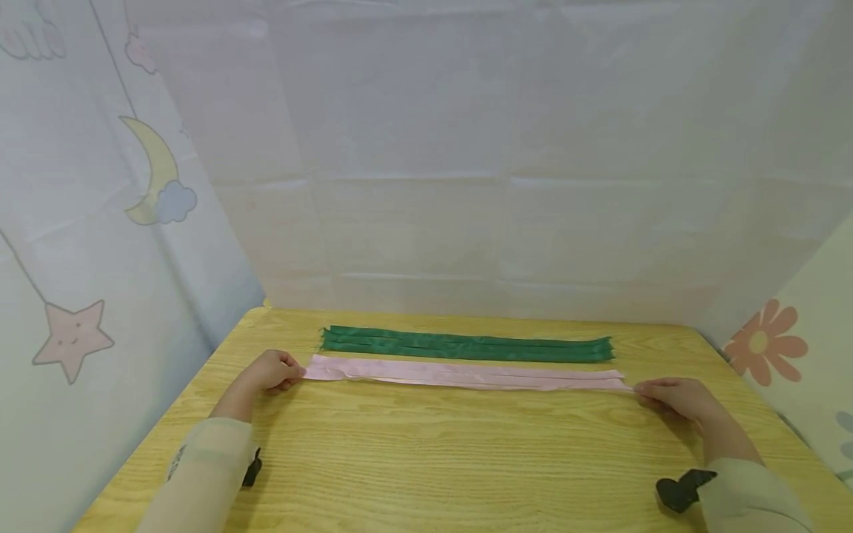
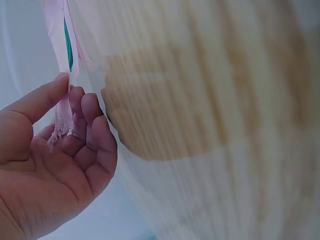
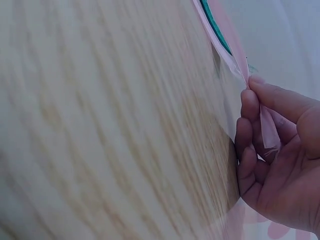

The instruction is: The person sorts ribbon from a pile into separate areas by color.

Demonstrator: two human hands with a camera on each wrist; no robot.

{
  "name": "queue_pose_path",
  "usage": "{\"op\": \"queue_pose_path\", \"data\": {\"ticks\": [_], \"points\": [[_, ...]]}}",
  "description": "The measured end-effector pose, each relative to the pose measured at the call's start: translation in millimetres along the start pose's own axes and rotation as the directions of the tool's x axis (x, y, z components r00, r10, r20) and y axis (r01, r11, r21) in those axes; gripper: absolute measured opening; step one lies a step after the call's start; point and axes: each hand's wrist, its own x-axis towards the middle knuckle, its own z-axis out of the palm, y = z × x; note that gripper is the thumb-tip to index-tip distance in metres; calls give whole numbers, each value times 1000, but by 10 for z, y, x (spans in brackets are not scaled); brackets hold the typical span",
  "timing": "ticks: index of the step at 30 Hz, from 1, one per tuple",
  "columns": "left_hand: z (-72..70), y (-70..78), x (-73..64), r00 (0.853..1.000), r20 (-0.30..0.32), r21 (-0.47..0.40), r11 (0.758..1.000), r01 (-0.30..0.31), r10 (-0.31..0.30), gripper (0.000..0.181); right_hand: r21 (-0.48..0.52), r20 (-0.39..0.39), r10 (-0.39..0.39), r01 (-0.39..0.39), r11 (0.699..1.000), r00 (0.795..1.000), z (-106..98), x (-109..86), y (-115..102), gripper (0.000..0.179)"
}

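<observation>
Several pink ribbons [image 1: 466,372] lie side by side across the table in the head view. My left hand [image 1: 272,371] pinches the left end of the nearest pink ribbon between thumb and fingers. At the other end, my right hand [image 1: 680,398] pinches that ribbon's right tip, so it stretches between both hands. In the left wrist view, a frayed pink ribbon end [image 2: 63,110] hangs past the thumb into the palm. The right wrist view has a short pink ribbon tail [image 3: 270,132] below the pinch. Just behind the pink ones lie several green ribbons [image 1: 466,346], roughly parallel.
The wood-grain table [image 1: 440,459] reaches back to a pale hanging sheet [image 1: 413,222]. A printed sheet [image 1: 73,244] stands at the left, another with a flower [image 1: 760,342] at the right. Dark wrist-worn pieces [image 1: 681,490] sit near the sleeves.
</observation>
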Motion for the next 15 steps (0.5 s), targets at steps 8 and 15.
{"op": "queue_pose_path", "data": {"ticks": [8,15], "points": [[-8,-4,-1,1000,8,0,1000,4,-4,17,-44,2,-3,3,999,1000,1,-5,-35,58],[-7,-17,29,1000,18,15,1000,25,-25,17,-14,-1,-8,8,1000,1000,23,-18,-52,52]]}}
